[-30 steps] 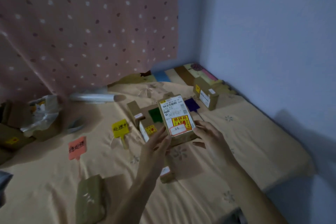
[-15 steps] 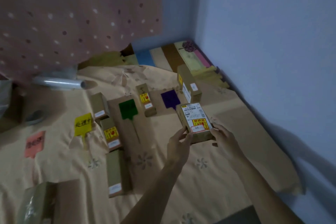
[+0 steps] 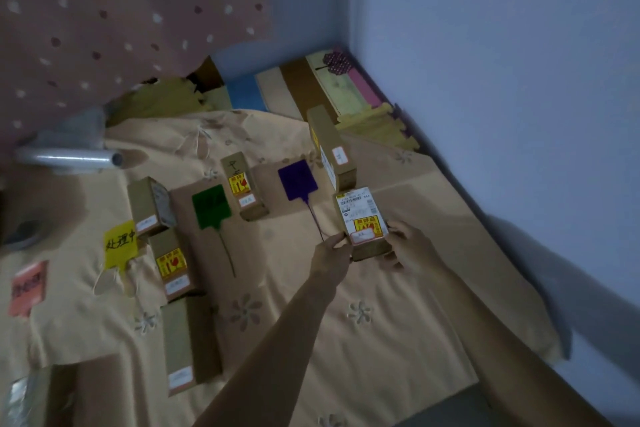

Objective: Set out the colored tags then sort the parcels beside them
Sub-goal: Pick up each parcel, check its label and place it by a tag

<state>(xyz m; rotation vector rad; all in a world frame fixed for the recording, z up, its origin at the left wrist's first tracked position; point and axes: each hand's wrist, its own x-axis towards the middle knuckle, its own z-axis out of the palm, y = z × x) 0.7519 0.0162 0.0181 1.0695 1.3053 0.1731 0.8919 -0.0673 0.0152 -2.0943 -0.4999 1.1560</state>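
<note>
A small cardboard parcel (image 3: 362, 215) with a white shipping label and a yellow sticker is held between my left hand (image 3: 329, 258) and my right hand (image 3: 412, 250), low over the cloth, right of the purple tag (image 3: 298, 179). A taller parcel (image 3: 332, 149) stands just behind it. The green tag (image 3: 211, 206) lies in the middle with a parcel (image 3: 244, 185) to its right. The yellow tag (image 3: 120, 245) has three parcels beside it, the nearest (image 3: 180, 345). The red tag (image 3: 27, 284) lies far left.
Everything lies on a tan flowered cloth (image 3: 381, 340). A roll of clear film (image 3: 69, 159) rests at the back left. A spotted pink curtain (image 3: 121, 10) hangs behind, and a blue wall (image 3: 502, 80) closes the right side. Foam mats (image 3: 311, 87) fill the corner.
Both hands have carried the labelled parcel right and away from me, down to the spot beside the purple tag. My view has swung right.
</note>
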